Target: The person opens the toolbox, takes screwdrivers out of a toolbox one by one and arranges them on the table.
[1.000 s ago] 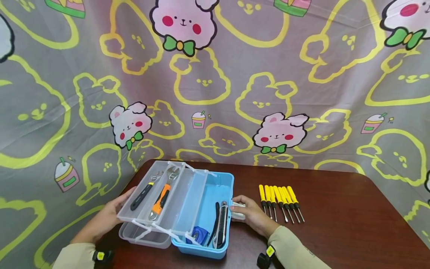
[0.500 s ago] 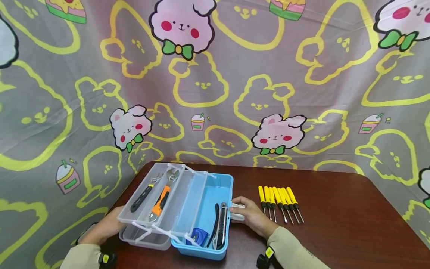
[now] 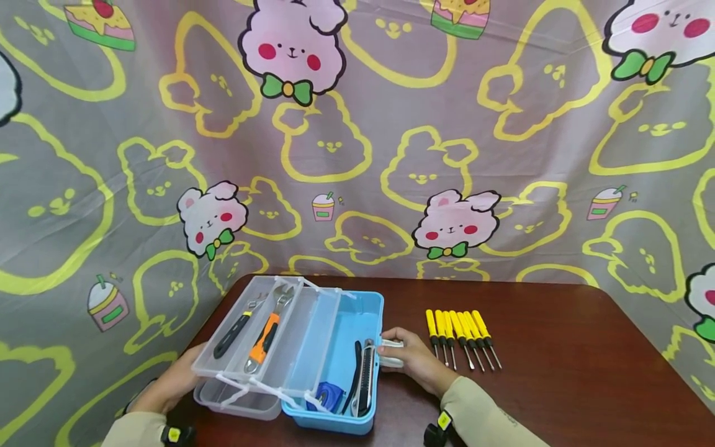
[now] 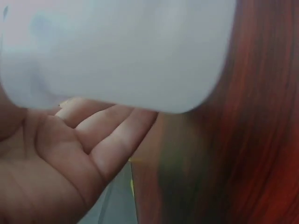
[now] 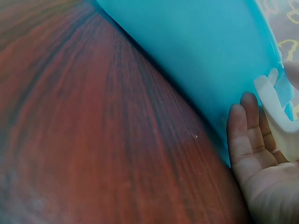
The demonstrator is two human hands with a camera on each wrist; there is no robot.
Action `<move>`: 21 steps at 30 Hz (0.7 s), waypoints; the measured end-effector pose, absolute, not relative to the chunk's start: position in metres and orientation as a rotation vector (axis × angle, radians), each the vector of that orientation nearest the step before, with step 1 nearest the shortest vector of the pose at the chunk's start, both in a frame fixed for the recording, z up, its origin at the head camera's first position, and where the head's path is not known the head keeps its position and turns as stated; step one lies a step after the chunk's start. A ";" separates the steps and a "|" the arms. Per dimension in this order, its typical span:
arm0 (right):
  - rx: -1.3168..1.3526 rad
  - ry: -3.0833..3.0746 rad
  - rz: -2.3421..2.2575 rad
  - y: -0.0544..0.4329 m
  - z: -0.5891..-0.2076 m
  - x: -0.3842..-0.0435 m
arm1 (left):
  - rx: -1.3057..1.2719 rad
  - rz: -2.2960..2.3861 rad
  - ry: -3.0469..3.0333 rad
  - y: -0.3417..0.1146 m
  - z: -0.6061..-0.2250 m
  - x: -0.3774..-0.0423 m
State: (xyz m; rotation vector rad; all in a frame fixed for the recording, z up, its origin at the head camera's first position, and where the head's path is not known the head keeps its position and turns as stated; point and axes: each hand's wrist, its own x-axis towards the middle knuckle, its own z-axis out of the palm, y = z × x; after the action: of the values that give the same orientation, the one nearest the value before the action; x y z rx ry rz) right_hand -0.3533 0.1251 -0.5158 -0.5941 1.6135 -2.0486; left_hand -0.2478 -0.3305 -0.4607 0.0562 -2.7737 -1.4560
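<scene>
A blue toolbox [image 3: 329, 423] stands open, its clear plastic trays [image 3: 301, 344] folded out to the left. In the raised tray lie an orange-handled adjustable wrench [image 3: 259, 351] and a black-handled wrench [image 3: 231, 336]. The blue bottom holds a blue tape measure [image 3: 328, 396] and a box cutter [image 3: 365, 380]. My left hand [image 3: 177, 377] is at the outer left side of the trays, fingers extended under the clear plastic [image 4: 140, 56], fingertips partly hidden. At the box's right side, my right hand [image 3: 418, 360] lies by the white latch [image 5: 275, 102], its fingers straight along the blue wall.
Several yellow-handled screwdrivers [image 3: 459, 326] lie in a row on the dark wooden table [image 3: 547, 347], right of the box. A patterned cloth [image 3: 357, 186] hangs behind the table and along its sides.
My left hand has slid down and toward me along the tray's outer side, and its fingers have gone out of sight behind the plastic. My right hand stays by the latch. The head view has shifted slightly.
</scene>
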 end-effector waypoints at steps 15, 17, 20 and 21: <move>-0.562 1.620 -2.057 0.122 -0.515 -0.353 | -0.092 -1.465 -2.710 -0.308 -0.387 -0.226; -0.570 1.619 -2.058 0.123 -0.516 -0.354 | -0.133 -1.451 -2.712 -0.305 -0.382 -0.222; -0.547 1.614 -2.054 0.124 -0.517 -0.355 | -0.197 -1.428 -2.697 -0.300 -0.378 -0.217; -0.536 1.614 -2.049 0.124 -0.517 -0.355 | -0.228 -1.427 -2.688 -0.299 -0.378 -0.216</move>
State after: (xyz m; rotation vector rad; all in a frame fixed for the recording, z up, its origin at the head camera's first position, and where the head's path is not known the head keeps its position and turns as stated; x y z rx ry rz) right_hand -0.3547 0.1240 -0.5168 -0.5364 1.6141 -2.0494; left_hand -0.2160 -0.2992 -0.3778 -0.2283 -2.6880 -1.4271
